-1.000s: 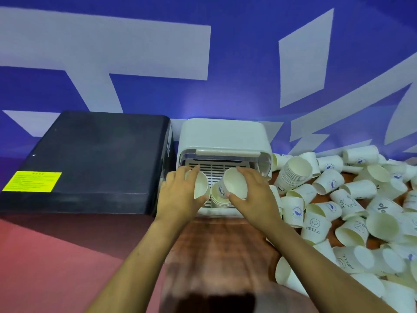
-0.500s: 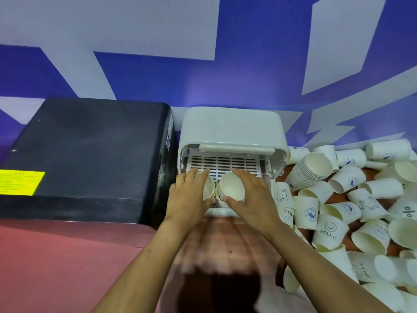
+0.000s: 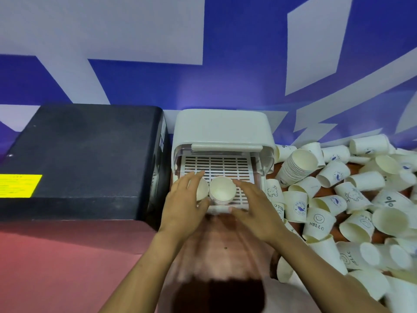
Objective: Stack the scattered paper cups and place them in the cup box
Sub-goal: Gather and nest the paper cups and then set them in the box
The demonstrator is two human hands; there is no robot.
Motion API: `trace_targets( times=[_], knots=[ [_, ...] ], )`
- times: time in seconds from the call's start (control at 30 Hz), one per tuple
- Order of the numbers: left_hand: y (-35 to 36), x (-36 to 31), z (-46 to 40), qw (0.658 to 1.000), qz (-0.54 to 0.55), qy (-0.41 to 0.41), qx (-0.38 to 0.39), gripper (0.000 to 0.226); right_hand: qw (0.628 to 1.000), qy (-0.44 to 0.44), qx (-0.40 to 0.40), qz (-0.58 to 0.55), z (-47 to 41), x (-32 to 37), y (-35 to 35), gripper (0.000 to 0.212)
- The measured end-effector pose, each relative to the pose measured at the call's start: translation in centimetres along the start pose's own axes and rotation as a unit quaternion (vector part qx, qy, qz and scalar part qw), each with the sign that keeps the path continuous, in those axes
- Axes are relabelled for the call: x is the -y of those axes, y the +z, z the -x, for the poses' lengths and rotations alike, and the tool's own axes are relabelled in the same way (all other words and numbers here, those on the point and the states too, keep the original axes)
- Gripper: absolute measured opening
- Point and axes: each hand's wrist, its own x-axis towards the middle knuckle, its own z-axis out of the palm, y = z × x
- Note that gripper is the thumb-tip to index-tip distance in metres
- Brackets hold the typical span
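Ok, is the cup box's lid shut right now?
No, the cup box has its front lid lifted, showing the slatted tray with two cup stacks standing on it.

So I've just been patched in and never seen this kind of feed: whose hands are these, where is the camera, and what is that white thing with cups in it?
There is no machine here: a person works bare-handed, and the one camera sits on their head, looking forward and down. The left hand curls round a white paper cup stack lying on its side. The right hand rests, fingers relaxed, beside a second white cup stack, without clearly gripping it. Both stacks lie on the slotted white tray of the open white plastic cup box. Left of the box stands a black case with a yellow label. To the right, a pile of loose printed paper cups covers the wooden table.
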Motion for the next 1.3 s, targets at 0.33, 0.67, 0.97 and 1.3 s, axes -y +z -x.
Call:
trace_targets(
  times=[0.33,0.67,0.97,1.3],
  knots=[
    [0.6,-3.1,7.3,0.994,0.060,0.027,0.087,0.044,0.996,0.081,-0.019,0.014,10.2,-1.8,-1.8,0.053],
    [6.0,-6.0,9.8,0.987,0.033,0.036,0.155,0.048,0.994,0.101,-0.036,0.016,14.3,-6.1,-5.2,0.051],
    [15.0,-12.5,9.8,0.984,-0.053,0.025,0.170,0.062,0.991,0.105,0.016,0.079,15.8,-14.8,-11.1,0.052],
    [19.7,-14.0,10.9,0.975,-0.125,-0.040,0.179,0.079,0.988,0.088,0.088,0.092,14.1,-17.4,-10.7,0.059]
  ],
)
